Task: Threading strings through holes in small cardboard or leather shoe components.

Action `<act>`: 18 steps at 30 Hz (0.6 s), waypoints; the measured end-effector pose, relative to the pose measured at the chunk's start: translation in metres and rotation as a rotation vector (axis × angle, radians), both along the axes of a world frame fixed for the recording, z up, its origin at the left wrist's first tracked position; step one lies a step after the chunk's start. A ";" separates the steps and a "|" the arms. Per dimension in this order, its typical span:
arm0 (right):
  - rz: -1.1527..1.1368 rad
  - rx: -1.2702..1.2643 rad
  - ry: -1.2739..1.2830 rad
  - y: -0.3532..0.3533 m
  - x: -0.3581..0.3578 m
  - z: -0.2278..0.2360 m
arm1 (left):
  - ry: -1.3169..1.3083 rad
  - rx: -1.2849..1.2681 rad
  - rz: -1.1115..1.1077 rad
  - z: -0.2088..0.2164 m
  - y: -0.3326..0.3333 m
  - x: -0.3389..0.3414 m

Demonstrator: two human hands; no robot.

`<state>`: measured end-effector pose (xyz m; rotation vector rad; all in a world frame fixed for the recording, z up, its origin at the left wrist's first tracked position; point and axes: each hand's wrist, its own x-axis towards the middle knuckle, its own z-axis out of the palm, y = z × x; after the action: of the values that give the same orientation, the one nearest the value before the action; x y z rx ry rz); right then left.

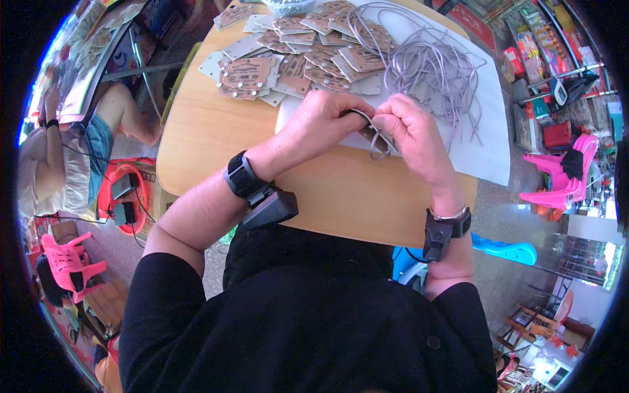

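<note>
My left hand (325,119) is closed on a small printed plaque (375,138), which is tilted so that mostly its dark edge shows. My right hand (411,132) pinches a thin grey cord (380,156) beside it, and a loop of that cord hangs at the plaque. Both hands meet above the near part of the table. Fingers hide how the cord runs through or around the plaque. Beyond the hands lies a heap of brown printed plaques (246,75) with pale backs. To its right, a tangle of grey cords (436,65) spreads over a white sheet (488,154).
The wooden table (196,131) has rounded edges. A bowl (288,6) stands at its far edge. To the left are a seated person (59,150), a red basin (108,190) and a pink chair (69,262). Pink stools (567,177) and loaded shelves stand right.
</note>
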<state>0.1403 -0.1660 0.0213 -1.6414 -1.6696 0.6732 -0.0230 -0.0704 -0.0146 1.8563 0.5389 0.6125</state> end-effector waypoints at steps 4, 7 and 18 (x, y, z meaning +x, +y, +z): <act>0.029 0.123 0.036 0.000 0.009 -0.008 | 0.067 -0.027 0.004 0.002 0.003 0.000; 0.034 0.153 0.135 0.000 0.008 -0.007 | 0.133 -0.024 0.020 0.002 0.005 0.000; 0.056 0.342 -0.370 -0.005 -0.012 0.009 | 0.092 -0.099 0.114 0.005 0.004 0.000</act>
<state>0.1287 -0.1708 0.0299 -1.5356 -1.9678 0.0948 -0.0231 -0.0663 -0.0092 1.7758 0.7270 0.5673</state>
